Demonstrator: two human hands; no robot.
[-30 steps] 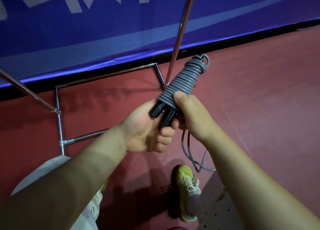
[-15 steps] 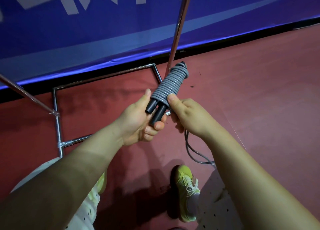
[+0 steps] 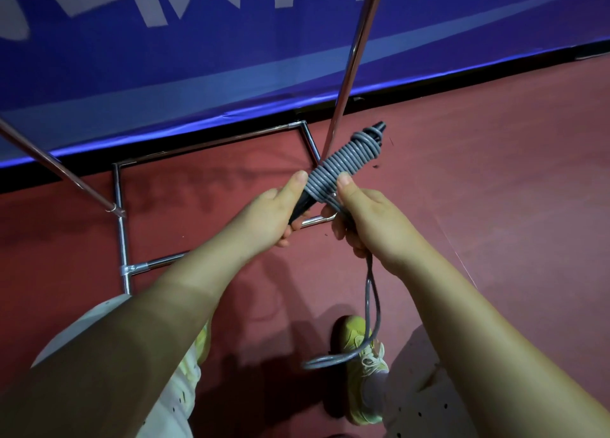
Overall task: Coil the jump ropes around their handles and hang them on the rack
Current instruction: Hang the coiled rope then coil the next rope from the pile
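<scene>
Grey jump rope [image 3: 343,160] coiled tight, loose loop hanging

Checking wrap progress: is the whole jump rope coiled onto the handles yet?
No. A loose loop of the grey jump rope hangs below the right hand toward the yellow shoe.

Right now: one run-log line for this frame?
left hand grips handles | right hand holds grey rope | loose loop hanging | rack unused
</scene>
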